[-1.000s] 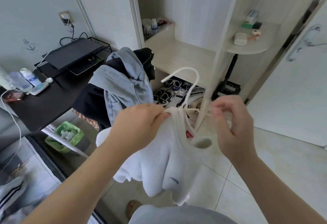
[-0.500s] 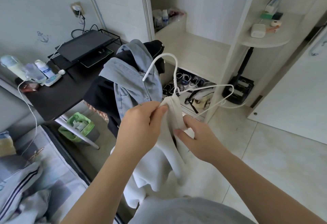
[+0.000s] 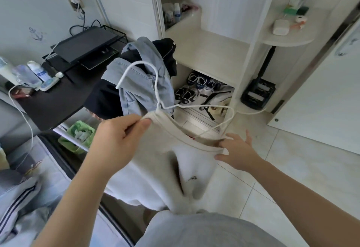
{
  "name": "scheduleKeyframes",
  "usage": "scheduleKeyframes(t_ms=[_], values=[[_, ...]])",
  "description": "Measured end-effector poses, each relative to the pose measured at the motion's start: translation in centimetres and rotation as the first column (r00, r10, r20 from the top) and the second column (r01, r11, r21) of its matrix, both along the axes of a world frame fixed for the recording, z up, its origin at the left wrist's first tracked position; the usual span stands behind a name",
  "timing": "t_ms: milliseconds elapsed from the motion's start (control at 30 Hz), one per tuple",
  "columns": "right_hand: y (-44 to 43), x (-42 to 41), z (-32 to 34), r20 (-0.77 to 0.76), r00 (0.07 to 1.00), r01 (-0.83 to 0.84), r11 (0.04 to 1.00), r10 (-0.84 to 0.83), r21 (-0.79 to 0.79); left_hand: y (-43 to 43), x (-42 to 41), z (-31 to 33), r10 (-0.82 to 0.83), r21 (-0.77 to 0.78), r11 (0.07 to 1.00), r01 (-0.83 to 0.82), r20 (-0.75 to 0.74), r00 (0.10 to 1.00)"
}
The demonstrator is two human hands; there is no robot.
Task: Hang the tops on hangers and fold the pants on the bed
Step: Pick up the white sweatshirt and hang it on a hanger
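A white top (image 3: pixel 173 170) hangs in front of me with a white wire hanger (image 3: pixel 155 88) partly pushed into its neck opening; the hook and right shoulder of the hanger stick out above the collar. My left hand (image 3: pixel 118 139) pinches the left side of the collar between thumb and fingers. My right hand (image 3: pixel 236 152) has its fingers spread and straight and touches the right side of the collar from below. A pile of clothes (image 3: pixel 144 79), with a light blue denim piece over dark ones, hangs behind the hanger. Striped pants (image 3: pixel 17 203) lie on the bed at lower left.
A black desk (image 3: pixel 58 100) at left carries a monitor (image 3: pixel 85 44), bottles and cables. A green bin (image 3: pixel 78 135) stands under it. The open wardrobe (image 3: pixel 206 51) ahead has shoes (image 3: pixel 194 88) at its bottom and a side shelf (image 3: pixel 286 38) with small items. Tiled floor (image 3: pixel 292 159) lies at right.
The collar has been pulled open wide, and my right hand has moved right and opened its fingers under the collar's right side. The hanger's right shoulder now shows above the neck opening.
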State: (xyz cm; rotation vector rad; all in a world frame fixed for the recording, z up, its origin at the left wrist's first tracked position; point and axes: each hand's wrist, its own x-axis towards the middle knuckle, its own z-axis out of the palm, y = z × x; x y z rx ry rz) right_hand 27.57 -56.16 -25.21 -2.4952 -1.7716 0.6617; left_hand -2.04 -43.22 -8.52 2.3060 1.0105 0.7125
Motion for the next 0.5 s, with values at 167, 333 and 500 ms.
scheduleKeyframes(t_ms=[167, 333, 500], values=[[-1.1, 2.4, 0.5, -0.181, 0.983, 0.06, 0.988, -0.033, 0.143, 0.6, -1.0, -0.9, -0.098, -0.047, 0.995, 0.091, -0.154, 0.983], [-1.2, 2.3, 4.7, -0.289, 0.957, 0.091, 0.944, 0.005, 0.317, 0.5, -1.3, -1.5, -0.147, -0.16, 0.981, 0.109, -0.246, 0.958], [-0.6, -1.4, 10.6, -0.323, 0.922, -0.038, 0.878, 0.215, 0.477, -0.7, 0.5, -1.6, -0.2, -0.171, 0.972, 0.162, -0.238, 0.95]])
